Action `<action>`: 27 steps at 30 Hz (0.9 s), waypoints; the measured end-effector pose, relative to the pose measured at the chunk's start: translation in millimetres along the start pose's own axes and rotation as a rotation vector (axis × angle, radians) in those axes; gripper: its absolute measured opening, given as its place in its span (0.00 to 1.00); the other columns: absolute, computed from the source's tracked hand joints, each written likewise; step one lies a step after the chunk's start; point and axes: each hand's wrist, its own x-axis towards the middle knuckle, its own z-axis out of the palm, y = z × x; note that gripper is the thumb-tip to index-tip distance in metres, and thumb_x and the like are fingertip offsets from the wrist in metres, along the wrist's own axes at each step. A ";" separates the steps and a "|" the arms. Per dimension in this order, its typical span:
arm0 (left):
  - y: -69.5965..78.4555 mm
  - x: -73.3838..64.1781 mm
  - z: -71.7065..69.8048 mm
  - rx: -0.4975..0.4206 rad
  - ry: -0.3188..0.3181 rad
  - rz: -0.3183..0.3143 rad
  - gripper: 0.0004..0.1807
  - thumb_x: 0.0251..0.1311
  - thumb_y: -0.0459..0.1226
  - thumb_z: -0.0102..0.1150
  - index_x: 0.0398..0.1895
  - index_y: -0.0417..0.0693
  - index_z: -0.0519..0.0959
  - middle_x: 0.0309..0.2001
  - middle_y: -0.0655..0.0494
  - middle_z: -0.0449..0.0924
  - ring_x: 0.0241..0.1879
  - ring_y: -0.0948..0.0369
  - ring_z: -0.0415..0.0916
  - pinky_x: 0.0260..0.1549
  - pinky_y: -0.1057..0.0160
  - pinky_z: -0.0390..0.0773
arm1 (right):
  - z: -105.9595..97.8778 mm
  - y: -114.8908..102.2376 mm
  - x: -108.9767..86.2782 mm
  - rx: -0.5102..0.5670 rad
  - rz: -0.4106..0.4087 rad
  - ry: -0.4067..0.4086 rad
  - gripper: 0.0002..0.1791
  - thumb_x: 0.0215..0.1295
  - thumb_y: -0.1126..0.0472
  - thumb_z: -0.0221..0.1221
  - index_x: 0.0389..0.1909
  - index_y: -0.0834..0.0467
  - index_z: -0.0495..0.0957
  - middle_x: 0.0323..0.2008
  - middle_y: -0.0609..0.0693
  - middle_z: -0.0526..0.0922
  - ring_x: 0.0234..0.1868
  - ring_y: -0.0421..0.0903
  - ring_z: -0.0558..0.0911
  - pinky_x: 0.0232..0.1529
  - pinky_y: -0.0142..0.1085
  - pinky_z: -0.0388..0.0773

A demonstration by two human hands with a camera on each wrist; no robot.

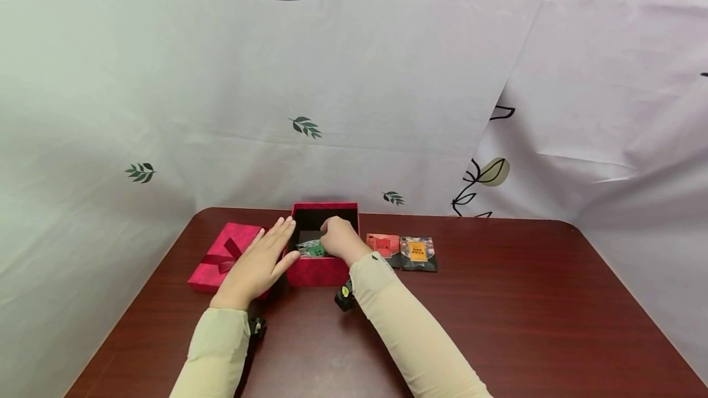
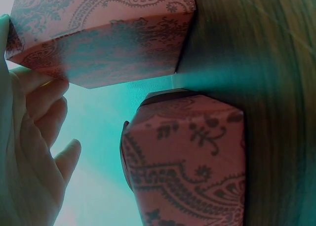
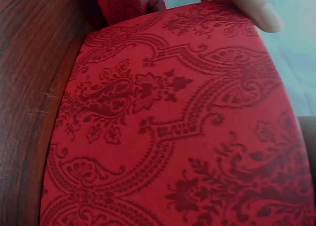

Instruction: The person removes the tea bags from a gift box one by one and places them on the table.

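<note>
A red patterned gift box stands uncovered at the back of the table, its inside dark. My left hand lies along the box's left side with fingers straight, the fingertips at the upper edge; in the left wrist view the fingers are beside the box wall. The thumb reaches the front left corner. Over the right rim, my right hand dips into the box, beside a green sachet lying inside. Its fingertips are hidden, and I cannot tell whether they pinch anything.
The box's red lid with a dark red ribbon bow lies left of the box, partly behind my left hand. Right of the box lie a red sachet and a black sachet with an orange label. A printed cloth hangs behind the table.
</note>
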 end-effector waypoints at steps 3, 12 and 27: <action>0.1 0.1 -0.8 -0.001 -0.010 -0.004 0.39 0.73 0.52 0.52 0.78 0.40 0.58 0.79 0.45 0.55 0.79 0.46 0.47 0.74 0.38 0.48 | 1.6 -0.1 0.9 -0.055 0.019 -0.021 0.14 0.70 0.69 0.54 0.51 0.67 0.81 0.45 0.58 0.85 0.31 0.46 0.75 0.34 0.38 0.74; 0.9 -0.2 -1.5 -0.006 -0.008 -0.002 0.39 0.74 0.52 0.52 0.78 0.39 0.58 0.78 0.44 0.55 0.79 0.45 0.47 0.74 0.38 0.49 | 3.2 -1.9 -1.2 -0.115 0.085 -0.043 0.08 0.72 0.65 0.55 0.34 0.63 0.79 0.26 0.51 0.75 0.25 0.45 0.72 0.28 0.37 0.70; 3.7 -1.7 -1.5 -0.017 0.018 0.002 0.38 0.74 0.51 0.53 0.78 0.39 0.59 0.78 0.44 0.56 0.78 0.44 0.50 0.73 0.37 0.51 | 4.7 -1.8 -1.8 -0.054 0.090 0.060 0.09 0.67 0.69 0.57 0.26 0.62 0.76 0.23 0.53 0.74 0.23 0.46 0.69 0.25 0.36 0.68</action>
